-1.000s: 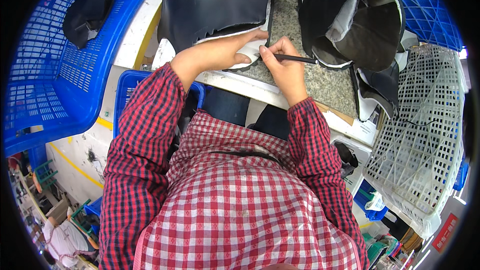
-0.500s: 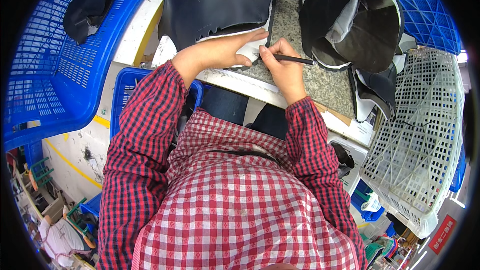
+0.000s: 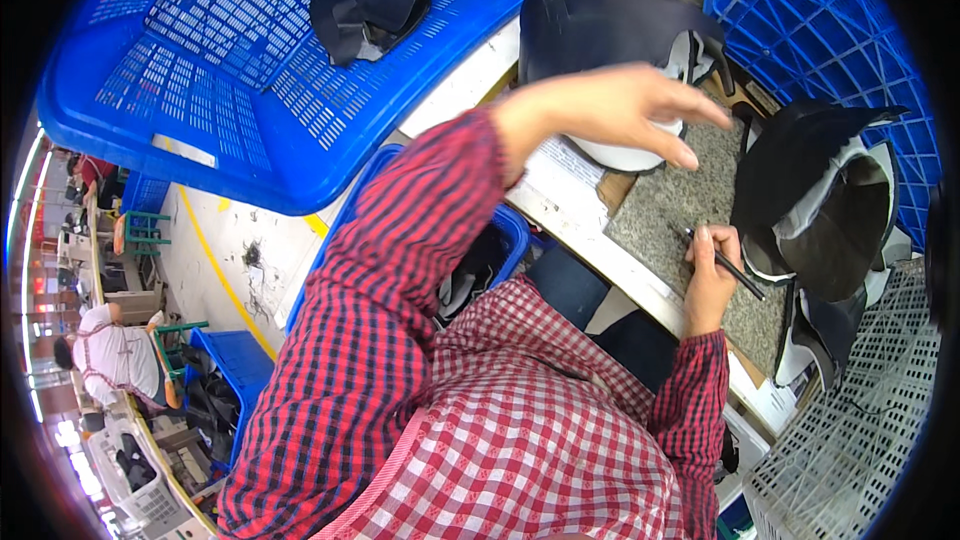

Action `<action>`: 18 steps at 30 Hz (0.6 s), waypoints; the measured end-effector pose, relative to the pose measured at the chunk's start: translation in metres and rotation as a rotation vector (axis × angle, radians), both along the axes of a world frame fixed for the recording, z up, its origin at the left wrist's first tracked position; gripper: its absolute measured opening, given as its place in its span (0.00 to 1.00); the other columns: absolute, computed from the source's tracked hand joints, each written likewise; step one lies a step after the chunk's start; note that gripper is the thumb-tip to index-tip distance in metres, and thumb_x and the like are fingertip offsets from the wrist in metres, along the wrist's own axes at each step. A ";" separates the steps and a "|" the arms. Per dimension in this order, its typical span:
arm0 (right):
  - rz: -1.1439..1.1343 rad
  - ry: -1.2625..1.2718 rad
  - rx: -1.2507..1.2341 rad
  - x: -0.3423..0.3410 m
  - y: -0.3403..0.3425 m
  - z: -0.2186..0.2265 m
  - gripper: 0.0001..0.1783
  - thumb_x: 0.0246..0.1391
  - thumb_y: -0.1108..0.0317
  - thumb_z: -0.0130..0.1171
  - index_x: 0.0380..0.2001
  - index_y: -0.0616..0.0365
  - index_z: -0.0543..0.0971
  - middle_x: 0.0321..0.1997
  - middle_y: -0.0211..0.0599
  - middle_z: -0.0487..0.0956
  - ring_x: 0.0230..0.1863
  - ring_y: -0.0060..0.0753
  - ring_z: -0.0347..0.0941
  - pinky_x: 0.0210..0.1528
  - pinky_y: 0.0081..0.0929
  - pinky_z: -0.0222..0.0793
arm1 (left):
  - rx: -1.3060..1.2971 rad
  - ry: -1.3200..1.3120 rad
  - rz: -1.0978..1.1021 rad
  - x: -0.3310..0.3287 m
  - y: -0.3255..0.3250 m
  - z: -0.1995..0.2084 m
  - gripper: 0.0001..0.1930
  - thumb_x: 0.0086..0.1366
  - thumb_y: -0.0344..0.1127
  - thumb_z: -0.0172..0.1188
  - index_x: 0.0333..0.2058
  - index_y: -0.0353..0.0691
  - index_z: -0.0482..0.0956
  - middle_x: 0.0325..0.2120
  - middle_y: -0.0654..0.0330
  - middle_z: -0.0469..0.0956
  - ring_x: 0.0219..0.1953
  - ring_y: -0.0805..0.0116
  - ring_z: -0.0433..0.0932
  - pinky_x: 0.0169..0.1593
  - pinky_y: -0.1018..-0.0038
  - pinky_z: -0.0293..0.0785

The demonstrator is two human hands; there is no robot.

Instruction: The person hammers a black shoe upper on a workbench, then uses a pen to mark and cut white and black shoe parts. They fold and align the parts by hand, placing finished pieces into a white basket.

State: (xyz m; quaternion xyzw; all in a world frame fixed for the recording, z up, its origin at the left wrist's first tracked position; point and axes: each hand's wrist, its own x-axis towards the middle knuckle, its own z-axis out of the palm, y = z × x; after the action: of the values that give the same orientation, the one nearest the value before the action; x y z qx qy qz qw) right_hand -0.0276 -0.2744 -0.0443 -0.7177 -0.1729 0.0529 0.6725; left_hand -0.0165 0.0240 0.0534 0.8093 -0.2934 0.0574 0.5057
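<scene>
My left hand [image 3: 615, 118] hovers over the worktable with fingers spread and nothing in it. Just beyond and partly behind it lies a black leather piece [image 3: 590, 35] with a white lining. In my right hand [image 3: 712, 275] is a slim black pen [image 3: 740, 278], pinched between thumb and fingers and slanting down to the right. That hand is low over the speckled grey stone slab [image 3: 650, 225], apart from the leather. A second stack of black leather pieces [image 3: 780, 195], curled open with pale edges, sits at the slab's right.
On the left stands a large blue basket [image 3: 230, 165] holding a black leather piece [image 3: 370, 15]. A blue crate [image 3: 840, 30] rises at the far right, with a white perforated basket [image 3: 860, 410] nearer. Another blue bin [image 3: 515, 230] is below the table edge. A person [image 3: 115, 350] works farther left.
My left hand has come off the leather piece and lifted, fingers spreading. My right hand has drawn the pen away from the piece. The view has turned toward the left.
</scene>
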 end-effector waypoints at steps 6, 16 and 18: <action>0.085 0.069 -0.009 0.000 -0.001 0.002 0.08 0.68 0.68 0.61 0.34 0.57 0.74 0.26 0.22 0.71 0.27 0.13 0.65 0.31 0.15 0.59 | -0.730 -0.376 1.111 -0.035 0.225 -0.021 0.14 0.63 0.23 0.63 0.48 0.31 0.84 0.39 0.50 0.86 0.40 0.64 0.85 0.49 0.71 0.81; 0.083 0.097 -0.030 -0.003 0.006 0.011 0.08 0.67 0.68 0.62 0.33 0.58 0.75 0.25 0.22 0.72 0.26 0.12 0.65 0.30 0.15 0.61 | -0.697 0.149 1.534 -0.099 0.438 -0.065 0.23 0.58 0.30 0.76 0.51 0.29 0.81 0.47 0.54 0.84 0.38 0.57 0.84 0.38 0.60 0.82; 0.091 0.104 -0.031 -0.002 0.004 0.010 0.08 0.66 0.68 0.63 0.33 0.58 0.76 0.25 0.22 0.72 0.26 0.12 0.66 0.29 0.15 0.61 | -0.753 0.347 1.522 -0.063 0.404 -0.002 0.21 0.56 0.29 0.75 0.48 0.28 0.82 0.42 0.51 0.84 0.38 0.56 0.84 0.43 0.64 0.81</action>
State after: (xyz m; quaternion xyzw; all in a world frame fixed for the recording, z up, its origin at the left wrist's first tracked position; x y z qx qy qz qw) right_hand -0.0294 -0.2699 -0.0346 -0.7156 -0.1694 0.1231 0.6664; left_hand -0.0791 0.4282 0.0517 0.5616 0.4479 0.3494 0.6016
